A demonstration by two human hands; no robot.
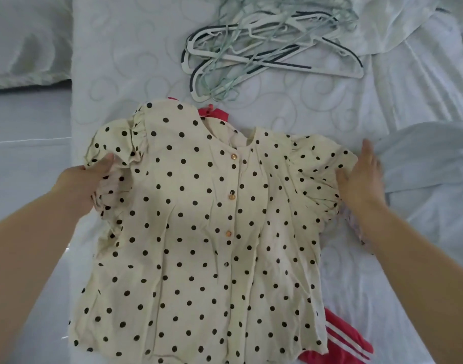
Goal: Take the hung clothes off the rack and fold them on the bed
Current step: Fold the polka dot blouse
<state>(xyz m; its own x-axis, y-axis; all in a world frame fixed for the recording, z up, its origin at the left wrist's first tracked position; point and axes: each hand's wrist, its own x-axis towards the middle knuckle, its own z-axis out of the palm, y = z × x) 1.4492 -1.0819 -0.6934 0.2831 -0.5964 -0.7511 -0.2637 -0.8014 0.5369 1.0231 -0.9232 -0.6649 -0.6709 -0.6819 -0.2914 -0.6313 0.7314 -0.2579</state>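
The spotted blouse (198, 219) lies flat on the bed (135, 61) right in front of me, buttons up. Its long axis runs straight away from me: hem nearest, collar farthest. The two puffed sleeves stick out sideways, one toward each of my hands, so neither is nearer to the work.

My left hand (88, 179) grips the left sleeve, thumb on top and fabric bunched in the fingers. My right hand (361, 177) lies flat with straight fingers on the outer edge of the right sleeve, holding nothing.

I judge the next move is to fold each sleeve inward across the button line.

A red garment (348, 342) peeks out beneath the hem and collar. A pile of hangers (264, 48) sits beyond the collar, apart from the blouse.
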